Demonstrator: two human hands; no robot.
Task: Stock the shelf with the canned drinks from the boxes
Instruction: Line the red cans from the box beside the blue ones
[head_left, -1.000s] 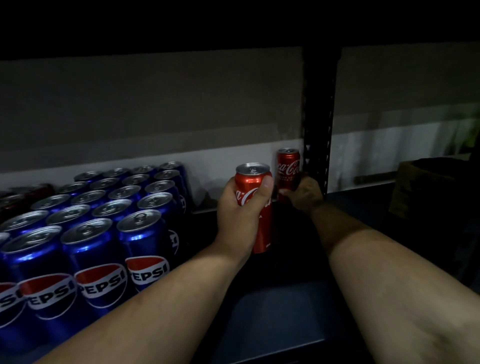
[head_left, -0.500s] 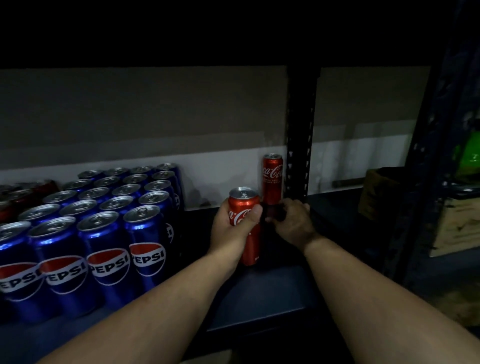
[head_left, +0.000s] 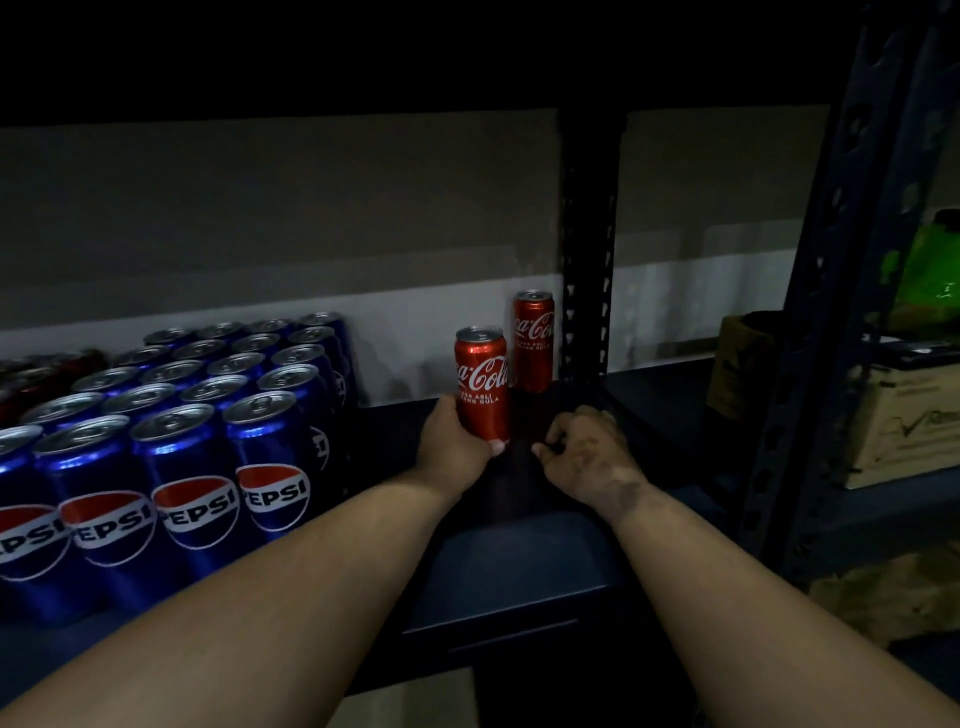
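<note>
While your left hand (head_left: 457, 441) grips a red can (head_left: 482, 389) and your right hand (head_left: 587, 454) curls empty, Pepsi cans (head_left: 182, 447) fill the shelf (head_left: 509, 577), few red ones yet.

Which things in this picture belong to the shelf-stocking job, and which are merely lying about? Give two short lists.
Belonging to the job:
near Coca-Cola can, gripped by the left hand
rear Coca-Cola can
Pepsi cans
shelf
right hand, holding nothing

Lying about:
wooden crate
green bag
</note>
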